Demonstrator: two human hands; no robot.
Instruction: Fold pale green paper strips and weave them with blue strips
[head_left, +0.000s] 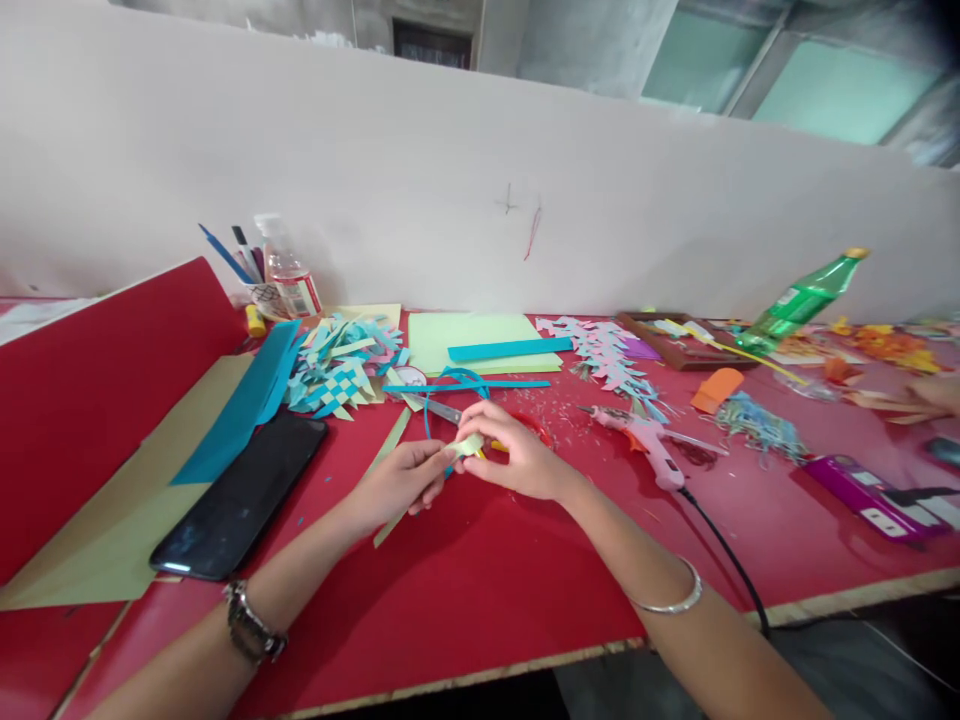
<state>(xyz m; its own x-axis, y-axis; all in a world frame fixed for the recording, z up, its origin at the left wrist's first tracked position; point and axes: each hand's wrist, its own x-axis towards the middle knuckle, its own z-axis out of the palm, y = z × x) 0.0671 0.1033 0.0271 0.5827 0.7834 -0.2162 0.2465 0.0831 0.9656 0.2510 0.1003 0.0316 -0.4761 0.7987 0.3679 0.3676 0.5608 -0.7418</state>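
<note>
Both my hands meet over the middle of the red table, pinching a pale green paper strip (469,446) that is folded or curled at its upper end. My left hand (405,478) grips it between thumb and fingers, and a tail of the strip hangs below that hand. The fingertips of my right hand (517,455) close on the folded end. Just behind my fingers lie scissors (439,408), partly hidden by the right hand. Thin blue paper strips (487,385) lie beside them, and another pale green strip (391,440) rests to the left.
A black phone (240,500) lies left, near a pile of woven paper pieces (337,365). Pale green sheets (472,330) lie at the back. On the right are a pink glue gun (645,445) with its cord, a purple power strip (874,500), a tilted green bottle (802,305) and another person's hand (937,393).
</note>
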